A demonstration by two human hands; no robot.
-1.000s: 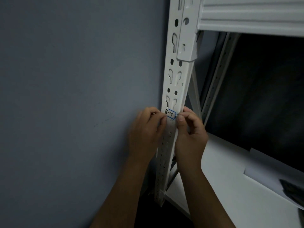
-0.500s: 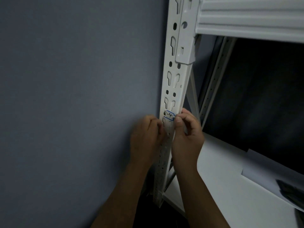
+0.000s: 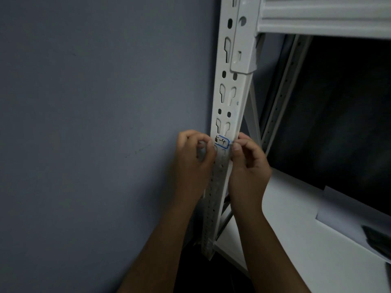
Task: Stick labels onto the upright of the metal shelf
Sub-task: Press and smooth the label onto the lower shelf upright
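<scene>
A small white paper label with a blue border [image 3: 222, 142] is lying across the front face of the white perforated metal upright [image 3: 229, 98]. The left hand [image 3: 193, 159], at the label's 9 o'clock, and the right hand [image 3: 248, 163], at 3 o'clock, are pinching its ends with curled fingers — having crept upward since half a second ago. Judged: smoothing is finishing — release comes next.

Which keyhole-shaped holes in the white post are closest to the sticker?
The lowest visible pair of keyhole slots on the white metal upright, right above the blue-edged white label; the other pairs sit higher up.
</scene>
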